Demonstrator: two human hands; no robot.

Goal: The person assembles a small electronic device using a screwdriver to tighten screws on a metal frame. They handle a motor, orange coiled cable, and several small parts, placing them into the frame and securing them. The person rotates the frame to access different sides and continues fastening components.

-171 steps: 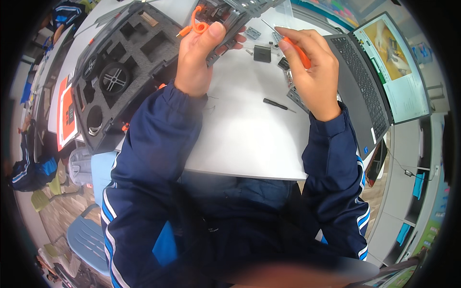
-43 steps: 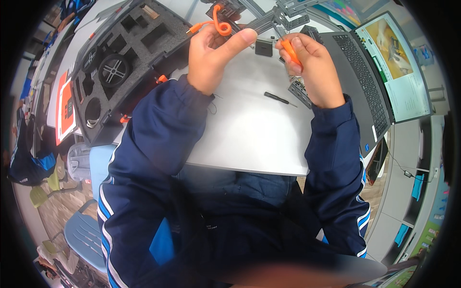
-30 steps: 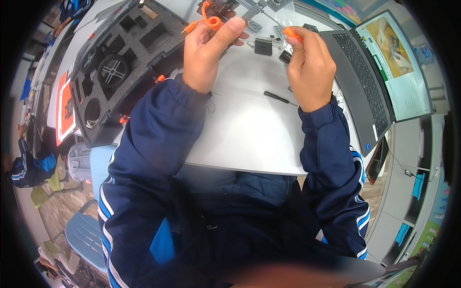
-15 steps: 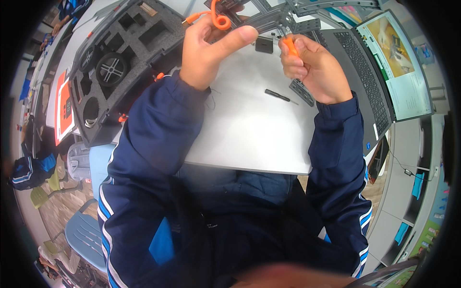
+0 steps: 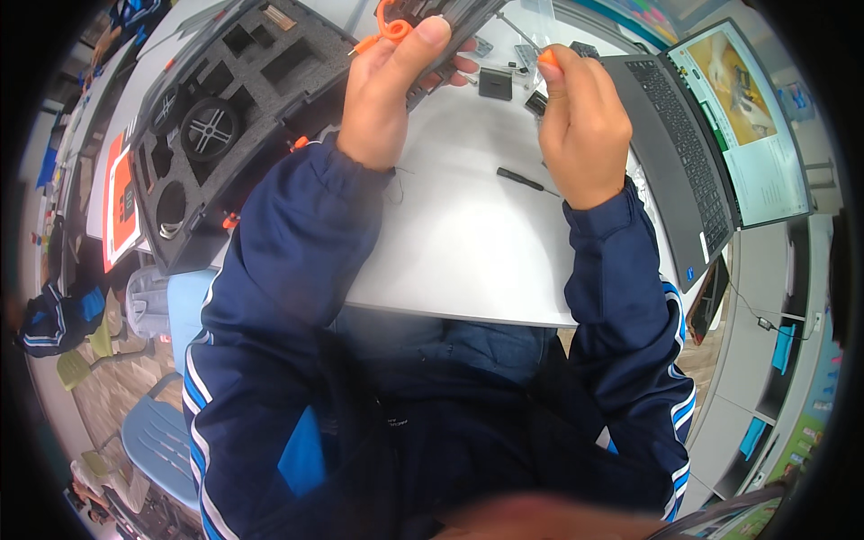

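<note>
White tabletop [image 5: 468, 252], left hand [image 5: 385, 108], fingers clamped on dark frame [image 5: 466, 22], right hand [image 5: 585, 130], fingers clamped around orange-handled screwdriver [image 5: 548, 58]

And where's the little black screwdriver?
In the head view, the black screwdriver lies on the white table, left of the right hand, below the square black part.

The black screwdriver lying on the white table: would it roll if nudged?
The black screwdriver might roll a little, since it looks slim, though I can't tell if it's round. It is probably light, being so thin. The white table looks smooth, so it would likely slide easily.
</note>
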